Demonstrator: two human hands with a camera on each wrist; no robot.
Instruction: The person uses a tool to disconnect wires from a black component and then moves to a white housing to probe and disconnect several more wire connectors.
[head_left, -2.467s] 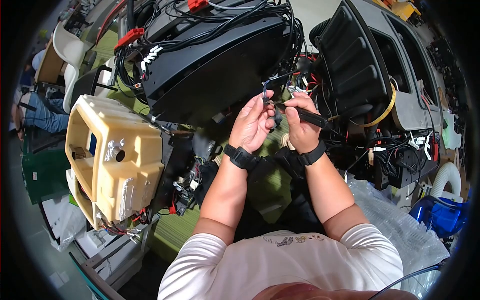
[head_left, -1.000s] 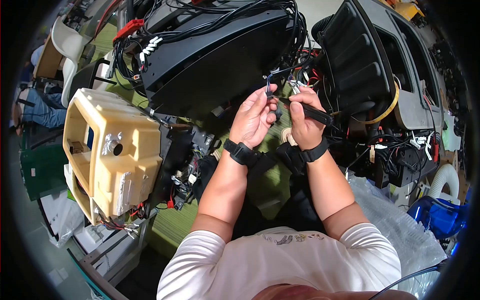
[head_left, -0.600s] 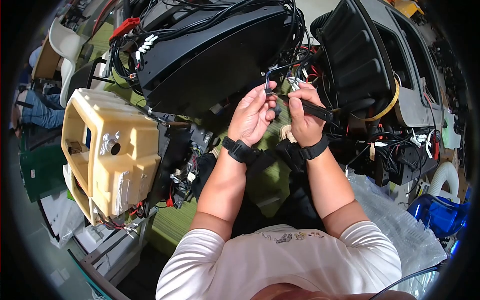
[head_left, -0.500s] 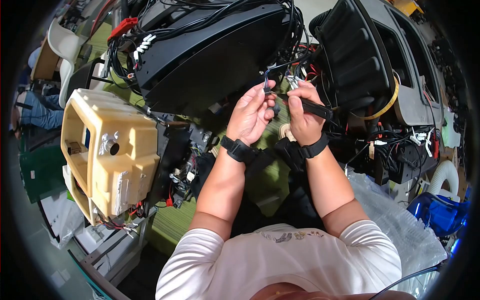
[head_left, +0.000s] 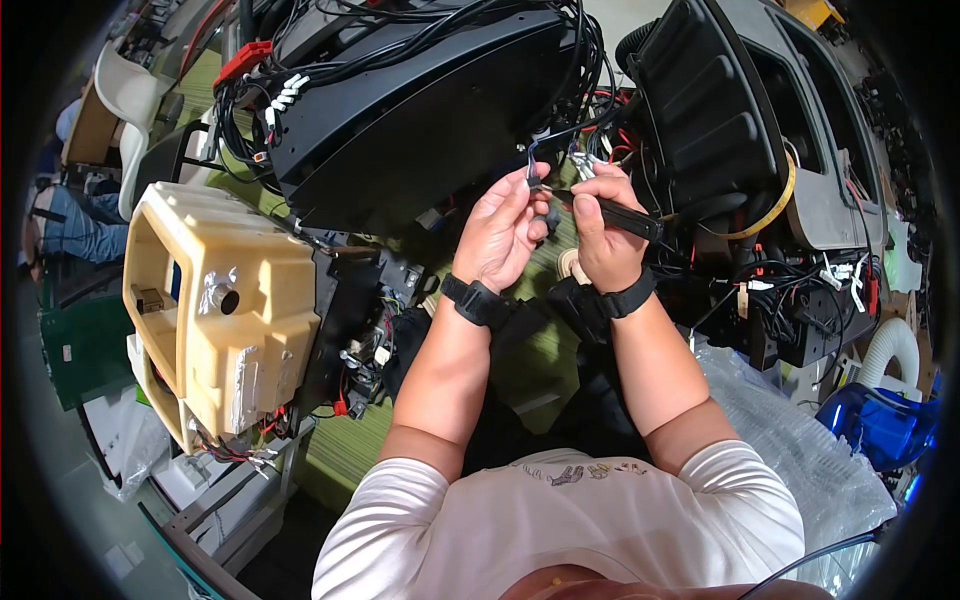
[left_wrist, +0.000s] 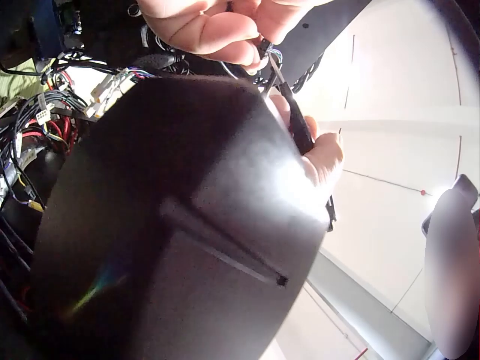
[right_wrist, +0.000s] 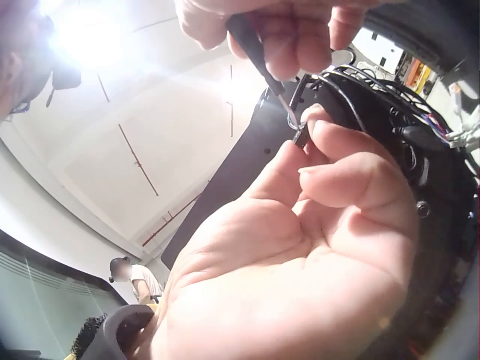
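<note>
- Your head view is evenly bright, fisheye-warped, with dark vignetted corners
- Your wrist views show ceiling glare and blurred close foreground

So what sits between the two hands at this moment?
Between the left hand and right hand, the head view shows only the screwdriver tip meeting the small connector pinched by the left fingers.

Matt black plastic on the big housing (head_left: 420,110) at twelve o'clock, smooth, draped with rubbery black cables (head_left: 400,40); matt black grip and thin bright metal tip on the screwdriver (head_left: 610,212) at one o'clock. Glossless cream plastic on the yellowed casing (head_left: 230,300) at nine o'clock, patched with crinkled silver tape. Crinkly clear bubble wrap (head_left: 790,450) at four o'clock, soft white cloth on the sleeves (head_left: 400,520) at six.
</note>
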